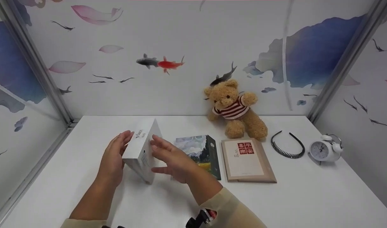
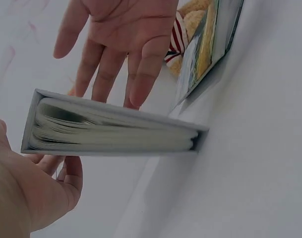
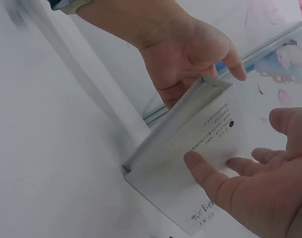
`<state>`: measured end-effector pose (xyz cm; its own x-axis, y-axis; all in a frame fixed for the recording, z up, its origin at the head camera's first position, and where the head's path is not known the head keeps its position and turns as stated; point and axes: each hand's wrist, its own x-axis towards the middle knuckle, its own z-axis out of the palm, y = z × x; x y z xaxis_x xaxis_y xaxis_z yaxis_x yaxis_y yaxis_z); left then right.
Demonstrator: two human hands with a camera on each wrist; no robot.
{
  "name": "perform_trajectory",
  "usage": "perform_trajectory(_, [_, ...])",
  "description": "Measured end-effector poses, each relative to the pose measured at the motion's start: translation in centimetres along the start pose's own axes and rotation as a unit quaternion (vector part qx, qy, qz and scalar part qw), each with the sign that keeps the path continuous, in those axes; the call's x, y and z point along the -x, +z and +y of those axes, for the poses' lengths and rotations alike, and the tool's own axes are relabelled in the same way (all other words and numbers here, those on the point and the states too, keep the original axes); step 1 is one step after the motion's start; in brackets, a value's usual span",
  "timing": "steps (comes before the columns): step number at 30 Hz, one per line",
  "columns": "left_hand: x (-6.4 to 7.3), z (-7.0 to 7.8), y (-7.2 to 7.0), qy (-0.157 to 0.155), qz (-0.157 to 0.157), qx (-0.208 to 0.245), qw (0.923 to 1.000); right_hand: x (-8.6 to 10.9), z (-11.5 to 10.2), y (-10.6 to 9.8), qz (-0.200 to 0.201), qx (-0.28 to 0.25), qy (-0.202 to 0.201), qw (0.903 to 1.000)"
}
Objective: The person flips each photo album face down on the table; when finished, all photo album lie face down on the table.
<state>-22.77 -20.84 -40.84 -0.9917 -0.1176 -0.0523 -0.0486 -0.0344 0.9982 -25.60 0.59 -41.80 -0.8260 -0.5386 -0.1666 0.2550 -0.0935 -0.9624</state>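
A white hardcover book (image 1: pixel 139 142) stands on edge over the left part of the table, its spine upward, between my two hands. My left hand (image 1: pixel 112 161) is along the book's left side with fingers extended. On the other side, my right hand (image 1: pixel 174 158) has its fingers spread, fingertips at the printed cover (image 3: pixel 190 163). In the left wrist view the page edges (image 2: pixel 116 129) face the camera. Whether the book's lower edge bears on the table is hard to tell. Behind my right hand lies a book with a painted landscape cover (image 1: pixel 193 147), partly hidden by that hand.
A beige book (image 1: pixel 247 164) with a red square print lies right of the landscape book. Behind it a teddy bear (image 1: pixel 234 109) in a striped shirt leans on the patterned back wall. Further right are a black headband (image 1: pixel 288 154) and a white alarm clock (image 1: pixel 326 148).
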Motion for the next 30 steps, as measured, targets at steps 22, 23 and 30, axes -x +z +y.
perform_trajectory(22, [-0.6, -1.6, 0.4, -0.022, -0.093, -0.028, 0.9951, -0.2, -0.4, -1.1, 0.091, 0.042, -0.065, 0.9928])
perform_trajectory(23, [-0.8, -2.0, 0.2, -0.04, -0.093, -0.031, 0.9944, -0.2, -0.4, -1.2, 0.094, 0.046, -0.069, 0.9921])
perform_trajectory(30, [-1.6, -3.7, -0.8, -0.115, -0.102, -0.013, 0.9881, -0.2, -0.8, -1.9, 0.091, 0.059, -0.094, 0.9897])
